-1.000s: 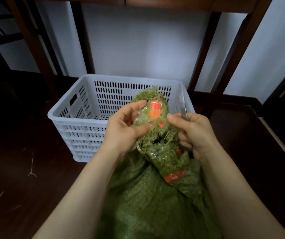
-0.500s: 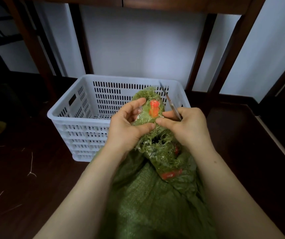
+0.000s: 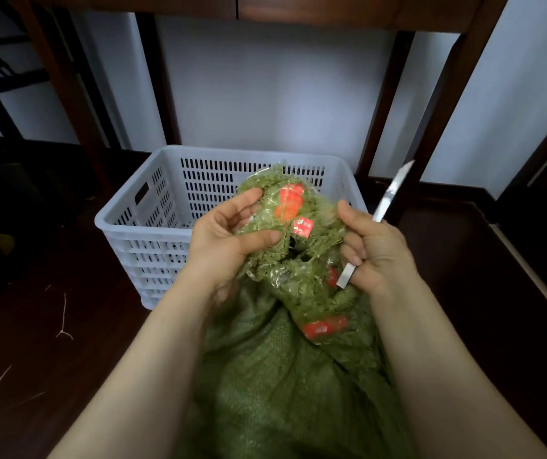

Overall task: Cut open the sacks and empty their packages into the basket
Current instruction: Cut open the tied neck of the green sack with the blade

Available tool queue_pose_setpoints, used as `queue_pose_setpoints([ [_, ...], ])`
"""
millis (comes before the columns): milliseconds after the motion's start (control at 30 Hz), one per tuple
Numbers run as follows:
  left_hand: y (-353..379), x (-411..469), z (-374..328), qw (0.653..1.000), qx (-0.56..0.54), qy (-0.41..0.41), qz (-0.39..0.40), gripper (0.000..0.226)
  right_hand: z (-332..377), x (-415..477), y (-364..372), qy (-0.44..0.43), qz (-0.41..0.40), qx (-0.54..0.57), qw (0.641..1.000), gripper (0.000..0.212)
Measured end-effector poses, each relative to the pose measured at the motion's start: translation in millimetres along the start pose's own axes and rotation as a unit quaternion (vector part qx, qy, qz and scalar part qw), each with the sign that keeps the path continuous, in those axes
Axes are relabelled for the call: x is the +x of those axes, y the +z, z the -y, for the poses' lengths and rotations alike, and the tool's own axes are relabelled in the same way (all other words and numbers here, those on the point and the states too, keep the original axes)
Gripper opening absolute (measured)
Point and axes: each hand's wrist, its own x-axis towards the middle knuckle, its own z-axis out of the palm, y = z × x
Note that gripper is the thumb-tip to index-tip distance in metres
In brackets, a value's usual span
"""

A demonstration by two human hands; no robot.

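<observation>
- A green woven sack [image 3: 282,392] is seen from above, lying between two bare forearms. Its frayed top is raised as a bundle [image 3: 298,233] of clear plastic, green fibre and red labels.
- It cannot be told whether the plastic is a package or only wrapping.
- The bundle's long axis runs from 12 o'clock, at its free tip, down towards 5 o'clock, where it disappears into the sack.
- The left hand [image 3: 229,240] is closed on the bundle at its 9 o'clock side. The thumb is laid across the front and the fingers are curled over the top.
- The right hand [image 3: 374,250] is at the bundle's 3 o'clock side. Its fingers are wrapped round a knife [image 3: 392,193], and its thumb is pressed to the plastic.
- The blade is pointed towards 1 o'clock, away from the bundle and apart from it. It would have to be turned back towards 9 o'clock before any cut.
- A dark torn gap is visible in the bundle between the two hands.
- A white slotted basket [image 3: 126,223] is set on the dark floor at 11 o'clock from the hands, just beyond the bundle's tip. No package can be made out in the little of its inside that shows.
</observation>
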Motion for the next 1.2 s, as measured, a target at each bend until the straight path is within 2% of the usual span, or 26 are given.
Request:
queue_pose_setpoints([
  [100, -1.3, -2.1, -3.7, 0.999, -0.028, -0.021, 0.012, 0.059, -7.0, 3.7, -1.9, 0.036, 0.015, 0.122, 0.992, 0.008],
  [200, -5.5, -1.0, -3.7, 0.997, -0.059, -0.041, 0.014, 0.059, -9.7, 3.6, -5.7, 0.045, 0.038, 0.149, 0.987, 0.008],
  [233, -8.1, -0.2, -4.1, 0.997, -0.054, -0.043, 0.017, 0.060, -7.9, 1.8, -6.0, 0.042, 0.053, 0.117, 0.991, 0.008],
  [300, -11.9, 0.8, -6.4, 0.999, 0.005, -0.036, 0.031, 0.065, -2.3, -0.9, -3.6, 0.015, 0.068, -0.030, 0.997, 0.009],
  [367, -11.6, -0.4, -11.0, 0.997, 0.052, -0.025, 0.048, 0.063, 2.9, -4.2, 1.5, -0.020, 0.057, -0.172, 0.983, 0.018],
  [467, -3.0, -5.4, -18.7, 0.993, 0.106, -0.012, 0.053, 0.044, 11.0, -8.4, 5.8, -0.034, 0.067, -0.241, 0.968, 0.052],
  [500, -1.0, -6.5, -19.5, 0.990, 0.130, -0.007, 0.047, 0.031, 12.5, -10.9, 6.6, -0.055, 0.074, -0.266, 0.960, 0.052],
  [533, 0.7, -7.2, -19.7, 0.988, 0.153, -0.005, 0.036, 0.020, 11.2, -11.9, 6.1, -0.092, 0.076, -0.292, 0.949, 0.039],
  [567, 1.1, -6.9, -17.6, 0.983, 0.183, 0.006, 0.023, 0.024, 9.4, -12.7, 6.7, -0.126, 0.066, -0.317, 0.938, 0.023],
  [633, 1.6, -4.4, -10.4, 0.964, 0.263, 0.044, 0.015, 0.042, 5.8, -9.3, 7.0, -0.168, 0.039, -0.361, 0.916, 0.008],
  [700, 6.2, -4.0, -5.2, 0.949, 0.310, 0.059, 0.007, 0.040, 1.7, -6.5, 6.8, -0.199, 0.025, -0.440, 0.875, 0.005],
  [800, 8.8, -2.4, 0.9, 0.933, 0.352, 0.067, -0.034, 0.030, -1.5, -8.5, 8.1, -0.243, -0.007, -0.609, 0.755, 0.015],
  [833, 8.4, -2.7, 0.9, 0.934, 0.349, 0.066, -0.033, 0.028, -1.8, -10.0, 8.4, -0.253, -0.016, -0.621, 0.741, 0.019],
  [867, 8.7, -3.6, -0.8, 0.944, 0.323, 0.055, -0.028, 0.028, -2.0, -9.7, 7.9, -0.258, -0.026, -0.609, 0.750, 0.020],
  [900, 8.5, -4.5, -3.2, 0.960, 0.278, 0.033, -0.018, 0.029, -1.7, -7.8, 6.7, -0.256, -0.037, -0.574, 0.777, 0.019],
  [1000, 8.0, -7.4, -12.2, 0.986, 0.162, -0.034, 0.013, 0.024, -1.4, -1.9, 2.8, -0.213, -0.061, -0.424, 0.878, 0.019],
  [1067, 7.1, -7.9, -14.7, 0.993, 0.103, -0.043, 0.028, 0.015, -0.6, 2.6, -3.0, -0.155, -0.074, -0.294, 0.940, 0.018],
  [1133, 3.5, -7.2, -12.2, 0.995, 0.067, -0.062, 0.035, 0.018, 1.3, 6.0, -10.2, -0.100, -0.094, -0.199, 0.970, 0.020],
  [1200, 0.7, -5.6, -8.7, 0.995, 0.031, -0.089, 0.026, 0.018, 0.3, 10.7, -16.9, -0.072, -0.103, -0.147, 0.981, 0.021],
])
